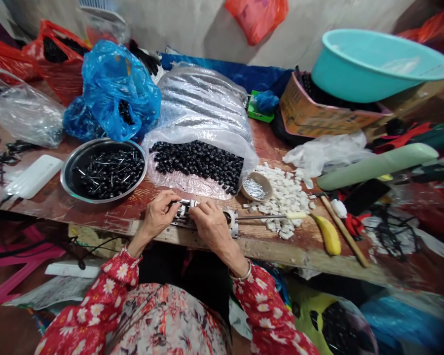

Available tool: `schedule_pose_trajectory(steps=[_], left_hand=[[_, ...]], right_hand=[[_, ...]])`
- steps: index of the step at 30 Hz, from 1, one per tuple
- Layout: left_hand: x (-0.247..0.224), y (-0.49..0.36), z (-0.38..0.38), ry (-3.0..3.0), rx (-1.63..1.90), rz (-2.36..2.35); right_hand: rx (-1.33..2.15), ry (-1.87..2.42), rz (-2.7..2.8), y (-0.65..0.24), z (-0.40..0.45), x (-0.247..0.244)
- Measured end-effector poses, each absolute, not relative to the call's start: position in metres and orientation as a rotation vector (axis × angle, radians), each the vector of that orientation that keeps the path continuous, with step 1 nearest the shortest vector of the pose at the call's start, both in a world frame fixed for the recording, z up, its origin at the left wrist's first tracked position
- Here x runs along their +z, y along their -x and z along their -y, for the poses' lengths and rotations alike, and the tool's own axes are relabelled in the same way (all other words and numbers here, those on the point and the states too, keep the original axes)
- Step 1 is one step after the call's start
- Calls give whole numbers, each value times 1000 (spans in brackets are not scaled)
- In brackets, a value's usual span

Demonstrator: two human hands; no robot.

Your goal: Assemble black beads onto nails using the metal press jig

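At the table's front edge, a small metal fixture (184, 211) lies between my two hands. My left hand (158, 215) is closed in a pinch at its left end, with a small dark part partly showing at the fingertips. Closed fingers of my right hand (211, 226) press at the fixture's right side and hide whatever they grip. A metal rod with a pale handle (295, 215) extends rightward from the fixture. Just behind, an open clear bag spills small black parts (198, 162). A small bowl (265, 185) holds thin metal pins, beside a heap of white pieces (281, 197).
A steel bowl (65, 170) with black parts bearing metal pins stands left, near a white power bank (35, 176). Blue bags (118, 84) rise behind it. To the right lie a banana (327, 234), a wooden stick (344, 231) and a green roll (377, 167).
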State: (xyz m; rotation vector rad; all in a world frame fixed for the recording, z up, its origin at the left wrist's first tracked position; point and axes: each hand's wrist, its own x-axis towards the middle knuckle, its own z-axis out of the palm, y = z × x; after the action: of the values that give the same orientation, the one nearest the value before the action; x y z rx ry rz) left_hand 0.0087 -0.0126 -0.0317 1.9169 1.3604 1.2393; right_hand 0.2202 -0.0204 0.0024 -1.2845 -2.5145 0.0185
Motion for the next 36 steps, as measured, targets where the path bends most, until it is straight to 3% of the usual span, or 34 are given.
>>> schedule_pose_trajectory(steps=[15,24,30,36], left_hand=[[-31,-6,14,-1895,1248,-1329],[-24,-8,20,-2100,1363,-1338],[-13,-20,18,-2524,1025,-1352],[-3,-25,10,-2545,819,-1391]], right_hand=[[120,1281,2218,-246,30,10],[-411,1818,2015,-373,30,-6],[-630,1886,2149,-410,57,-15],[-643,1917,2243,-402,98,5]])
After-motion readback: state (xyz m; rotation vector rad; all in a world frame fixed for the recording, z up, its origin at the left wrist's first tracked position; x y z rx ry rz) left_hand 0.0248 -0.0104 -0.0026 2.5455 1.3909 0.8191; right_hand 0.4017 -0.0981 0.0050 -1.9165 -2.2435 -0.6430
